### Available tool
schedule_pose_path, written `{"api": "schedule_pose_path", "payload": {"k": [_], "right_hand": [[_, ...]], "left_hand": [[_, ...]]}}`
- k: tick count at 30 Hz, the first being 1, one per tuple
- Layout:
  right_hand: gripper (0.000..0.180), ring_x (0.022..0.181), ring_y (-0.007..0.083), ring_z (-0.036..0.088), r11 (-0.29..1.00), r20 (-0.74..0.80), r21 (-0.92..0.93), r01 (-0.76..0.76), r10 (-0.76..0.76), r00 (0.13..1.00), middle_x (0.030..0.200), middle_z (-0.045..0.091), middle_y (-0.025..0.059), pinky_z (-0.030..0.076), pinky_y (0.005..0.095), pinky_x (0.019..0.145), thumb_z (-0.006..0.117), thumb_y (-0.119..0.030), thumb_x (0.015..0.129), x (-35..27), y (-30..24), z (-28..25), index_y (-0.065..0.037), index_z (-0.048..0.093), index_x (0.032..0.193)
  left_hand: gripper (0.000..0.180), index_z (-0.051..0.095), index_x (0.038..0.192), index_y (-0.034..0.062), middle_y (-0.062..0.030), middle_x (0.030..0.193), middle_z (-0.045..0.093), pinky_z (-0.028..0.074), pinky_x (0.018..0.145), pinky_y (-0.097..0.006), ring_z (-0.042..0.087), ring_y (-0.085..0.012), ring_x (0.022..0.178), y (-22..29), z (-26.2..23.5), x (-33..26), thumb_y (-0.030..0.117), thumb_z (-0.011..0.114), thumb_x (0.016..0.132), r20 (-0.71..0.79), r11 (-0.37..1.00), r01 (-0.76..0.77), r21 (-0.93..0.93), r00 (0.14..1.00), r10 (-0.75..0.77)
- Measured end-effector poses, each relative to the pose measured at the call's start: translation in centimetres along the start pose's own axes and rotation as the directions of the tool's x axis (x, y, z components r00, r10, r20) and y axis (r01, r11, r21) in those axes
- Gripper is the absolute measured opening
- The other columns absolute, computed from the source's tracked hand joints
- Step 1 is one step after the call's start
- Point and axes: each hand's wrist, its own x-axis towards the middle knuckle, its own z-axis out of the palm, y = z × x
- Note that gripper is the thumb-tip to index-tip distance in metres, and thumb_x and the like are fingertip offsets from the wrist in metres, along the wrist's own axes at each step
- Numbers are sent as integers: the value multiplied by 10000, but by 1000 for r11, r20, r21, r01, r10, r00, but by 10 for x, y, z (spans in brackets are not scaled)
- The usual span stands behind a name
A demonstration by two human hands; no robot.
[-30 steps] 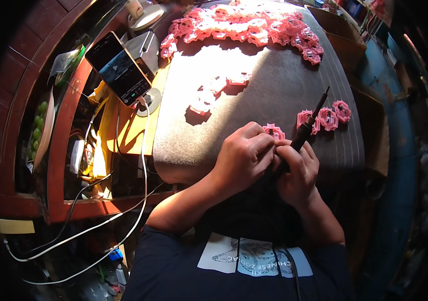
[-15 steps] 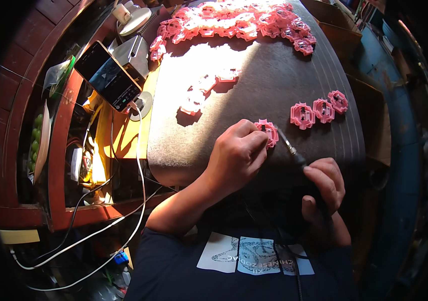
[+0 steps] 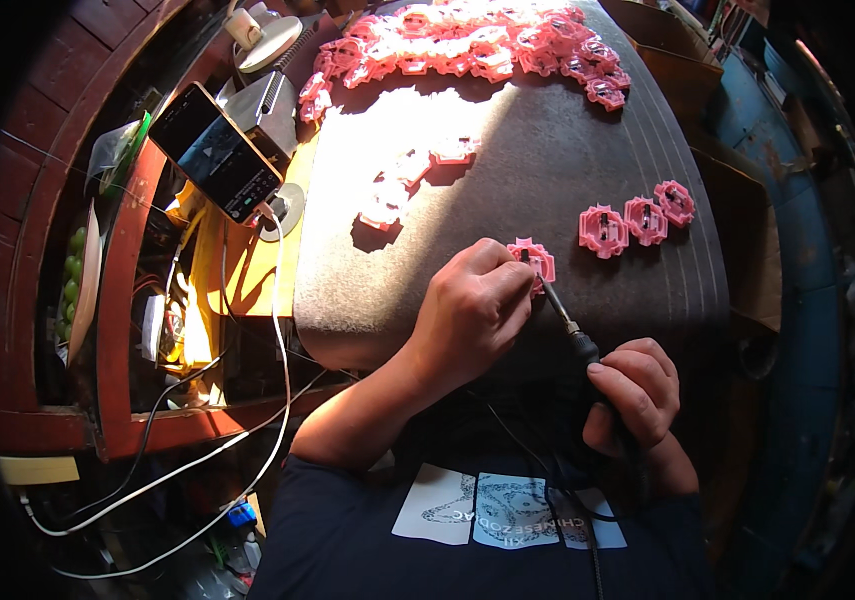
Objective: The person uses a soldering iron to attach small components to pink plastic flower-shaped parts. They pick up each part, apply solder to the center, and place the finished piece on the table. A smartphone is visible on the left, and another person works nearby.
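Note:
My right hand (image 3: 637, 390) is closed round the dark handle of a soldering iron (image 3: 575, 335), with its cable trailing down toward my lap. The iron's metal tip meets the lower right part of a pink octagonal plastic housing (image 3: 545, 262) with a small black piece inside. Over the housing's left side, my left hand (image 3: 477, 305) is pinched shut. Its fingertips hide what lies between them. Three similar pink housings (image 3: 603, 232) lie in a slanting row to the right on the dark work surface (image 3: 507, 180).
Many pink housings (image 3: 492, 55) are heaped along the far edge. Several more (image 3: 384, 203) lie in bright sunlight at left. A phone (image 3: 215, 150) leans beside the surface, with a white cable (image 3: 280, 290) hanging down. Cardboard boxes (image 3: 737, 220) stand at right.
The soldering iron has moved left, bringing its tip from beside the pink housing onto it. My right hand has shifted slightly left and down. My left hand stays nearly still.

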Motion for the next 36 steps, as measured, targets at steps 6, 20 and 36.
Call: {"api": "schedule_pose_path", "payload": {"k": [6, 20, 36], "right_hand": [[276, 685, 237, 621, 1000, 5, -21, 4, -4, 1000, 870, 636, 106, 515, 328, 559, 692, -125, 845, -2, -2, -1, -2, 705, 1092], [272, 696, 245, 631, 1000, 18, -21, 2, -2, 1000, 878, 640, 110, 526, 337, 569, 692, -126, 851, 0, -4, 0, 2, 699, 1090], [403, 767, 265, 695, 994, 15, -88, -60, 62, 998, 1012, 742, 167, 574, 416, 688, 730, -230, 1043, -3, 17, 7, 0, 626, 1357]], "left_hand": [[147, 753, 1004, 16, -129, 956, 668, 571, 724, -371, 703, -289, 829, 1, -1, 1, -33, 766, 866, 12, 1000, 7, -6, 1000, -7], [150, 750, 1009, 13, -132, 957, 667, 571, 737, -377, 704, -296, 842, 1, -1, 0, -39, 763, 869, 20, 1000, -2, 8, 1000, 2], [165, 749, 993, 30, -126, 925, 660, 578, 736, -387, 708, -298, 838, -1, -2, 0, -26, 786, 842, 1, 1000, -20, 8, 1000, 20]]}}
